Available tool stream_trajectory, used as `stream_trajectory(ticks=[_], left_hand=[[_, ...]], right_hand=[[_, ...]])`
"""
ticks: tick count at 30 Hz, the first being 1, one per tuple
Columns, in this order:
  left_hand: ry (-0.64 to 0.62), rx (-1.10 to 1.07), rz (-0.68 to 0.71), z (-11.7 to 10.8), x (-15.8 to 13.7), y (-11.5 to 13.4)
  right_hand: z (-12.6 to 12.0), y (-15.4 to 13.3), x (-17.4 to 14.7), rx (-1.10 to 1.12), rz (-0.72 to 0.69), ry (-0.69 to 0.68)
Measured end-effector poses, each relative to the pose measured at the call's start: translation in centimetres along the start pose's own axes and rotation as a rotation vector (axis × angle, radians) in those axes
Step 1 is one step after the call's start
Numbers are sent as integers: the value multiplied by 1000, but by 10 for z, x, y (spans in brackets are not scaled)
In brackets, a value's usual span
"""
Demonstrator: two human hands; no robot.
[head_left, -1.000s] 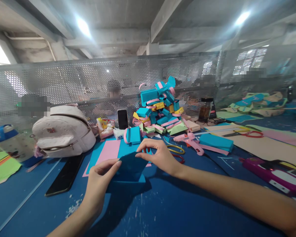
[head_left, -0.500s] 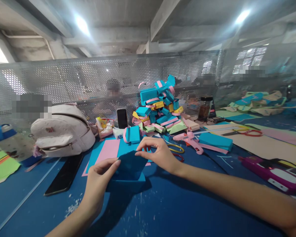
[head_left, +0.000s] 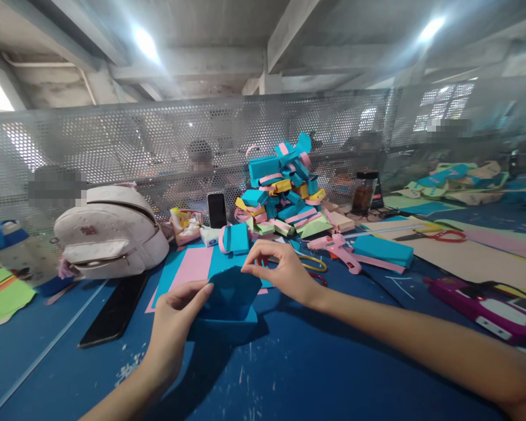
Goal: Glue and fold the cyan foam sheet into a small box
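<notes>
A blue paper box with its flap raised is in front of me, just over the blue table. My left hand pinches the flap's left edge between thumb and fingers. At the flap's upper right edge, my right hand has thumb and fingertips pinched on the paper. Behind the box lie blue and pink paper sheets. A small blue paper box with a pink strip rests on their far end. Yellow-handled scissors lie partly hidden behind my right hand.
A pile of blue, pink and yellow paper boxes stands at the back. Right of it are a pink glue gun, a blue box, red-handled scissors and a purple power strip. Leftward are a black phone, white backpack and bottle.
The top edge of the raised flap now looks more rounded near my right fingertips. Both hands keep nearly the same place and grip.
</notes>
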State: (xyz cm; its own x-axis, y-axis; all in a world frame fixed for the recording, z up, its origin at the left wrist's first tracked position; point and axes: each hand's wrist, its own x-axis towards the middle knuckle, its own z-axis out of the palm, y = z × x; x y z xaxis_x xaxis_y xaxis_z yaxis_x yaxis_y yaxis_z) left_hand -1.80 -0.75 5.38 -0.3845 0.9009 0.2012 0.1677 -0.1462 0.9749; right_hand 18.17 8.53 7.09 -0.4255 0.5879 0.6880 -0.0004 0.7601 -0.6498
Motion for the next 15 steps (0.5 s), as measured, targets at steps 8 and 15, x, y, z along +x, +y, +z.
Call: stream_trajectory(ticks=[8, 15], left_hand=[[6, 53, 62, -1, 0, 2], [0, 70, 168, -2, 0, 2]], right_hand=[[-2, -4, -1, -18, -27, -45], [-1, -8, -1, 12, -40, -27]])
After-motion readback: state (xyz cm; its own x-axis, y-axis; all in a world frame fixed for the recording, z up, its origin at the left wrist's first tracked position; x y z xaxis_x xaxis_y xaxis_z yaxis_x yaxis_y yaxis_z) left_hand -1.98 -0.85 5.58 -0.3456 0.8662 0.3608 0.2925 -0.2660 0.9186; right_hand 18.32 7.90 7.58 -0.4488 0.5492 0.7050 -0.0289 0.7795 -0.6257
